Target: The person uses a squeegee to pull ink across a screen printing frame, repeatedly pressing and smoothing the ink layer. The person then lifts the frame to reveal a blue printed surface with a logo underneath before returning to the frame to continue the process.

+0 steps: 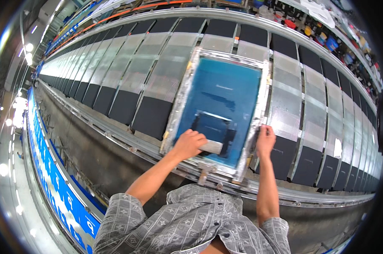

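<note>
A screen printing frame (265, 80) with a blue mesh (238, 78) lies across the long table in front of me, its silvery border smeared and worn. My left hand (190, 144) is closed around one end of a squeegee (212, 147) with a pale metal handle, low on the mesh. Dark wet-looking ink (229, 142) shows around a rectangular patch beside the squeegee. At the frame's right border my right hand (266, 137) is closed, with curled fingers against the edge; the fingertips are partly hidden.
Rows of shiny flat boards bearing black fabric pieces (151, 116) run left and right along the table. A metal rail (128, 144) edges its near side. Colourful containers (332, 43) crowd a shelf at the far right. Blue panels (52, 169) line the left aisle.
</note>
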The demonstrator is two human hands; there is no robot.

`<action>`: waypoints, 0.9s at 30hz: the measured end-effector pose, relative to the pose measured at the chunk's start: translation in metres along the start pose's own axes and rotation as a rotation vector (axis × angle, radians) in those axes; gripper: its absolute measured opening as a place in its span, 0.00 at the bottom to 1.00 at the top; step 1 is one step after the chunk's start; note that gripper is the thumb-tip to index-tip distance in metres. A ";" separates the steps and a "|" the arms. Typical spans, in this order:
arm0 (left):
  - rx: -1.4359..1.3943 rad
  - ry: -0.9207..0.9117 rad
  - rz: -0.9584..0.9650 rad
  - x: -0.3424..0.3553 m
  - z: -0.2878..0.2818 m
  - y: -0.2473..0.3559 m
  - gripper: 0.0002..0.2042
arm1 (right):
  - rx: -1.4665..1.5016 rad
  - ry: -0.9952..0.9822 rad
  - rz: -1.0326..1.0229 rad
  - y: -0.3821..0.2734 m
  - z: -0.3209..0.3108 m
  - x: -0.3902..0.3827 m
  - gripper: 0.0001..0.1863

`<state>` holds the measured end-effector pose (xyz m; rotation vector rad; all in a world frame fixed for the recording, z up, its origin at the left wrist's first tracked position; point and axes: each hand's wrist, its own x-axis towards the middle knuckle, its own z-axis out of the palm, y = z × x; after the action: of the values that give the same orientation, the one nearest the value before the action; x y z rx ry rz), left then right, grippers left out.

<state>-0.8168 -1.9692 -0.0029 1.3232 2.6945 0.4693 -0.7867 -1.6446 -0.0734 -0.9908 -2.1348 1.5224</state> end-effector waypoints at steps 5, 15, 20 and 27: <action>0.052 -0.103 -0.006 -0.035 -0.029 -0.064 0.22 | 0.033 -0.028 0.009 -0.007 0.079 -0.035 0.13; -0.010 -0.018 0.159 0.037 -0.044 -0.127 0.14 | -0.171 0.037 -0.018 -0.023 0.089 -0.041 0.15; 0.048 -0.057 0.156 0.052 -0.033 -0.139 0.13 | -0.161 0.012 0.022 -0.023 0.094 -0.040 0.15; 0.098 -0.134 0.141 -0.008 -0.020 -0.105 0.18 | -0.152 0.035 -0.014 -0.022 0.093 -0.042 0.15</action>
<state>-0.8956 -2.0402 -0.0182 1.5188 2.5568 0.2529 -0.8231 -1.7427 -0.0823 -1.0419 -2.2553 1.3425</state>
